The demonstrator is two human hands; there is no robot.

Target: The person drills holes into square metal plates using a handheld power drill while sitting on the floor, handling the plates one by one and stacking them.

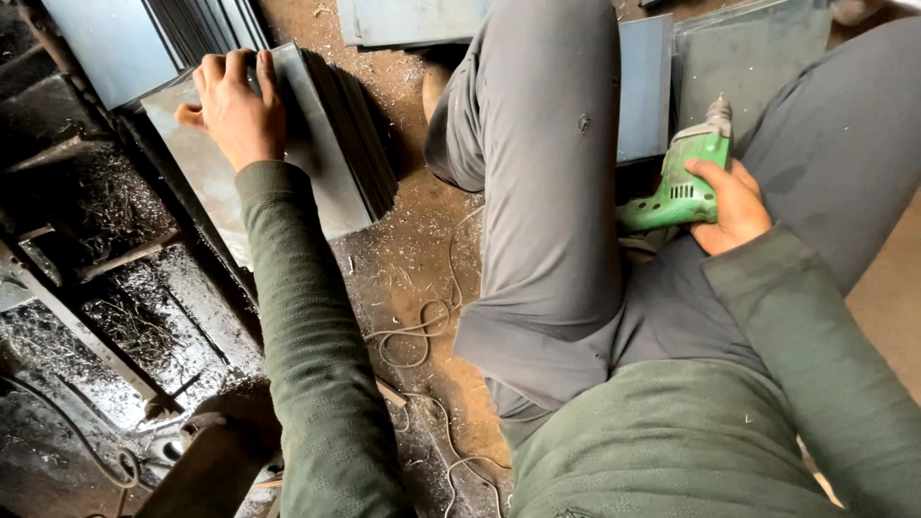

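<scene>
- The left hand lies flat on the top sheet of a stack of grey metal sheets that leans on the floor at the upper left. Its fingers curl over the far edge of the sheet, and the thumb sticks out at the side.
- The right hand is closed around the grip of a green electric drill, which rests beside the right thigh. The chuck points away, towards more flat sheets on the floor.
- Risk: the sheet edges look sharp, and bare fingers hooked over one could be cut if the sheet slides.
- Risk: the leaning stack could slip or topple if the top sheet is pulled unevenly with one hand.
- Risk: a white cable loops loosely over the swarf-strewn floor by the knee. It could snag on a leg or a sheet and jerk the drill.
- Risk: I cannot tell whether a finger rests on the trigger, and an accidental squeeze so near the leg would be hazardous.
</scene>
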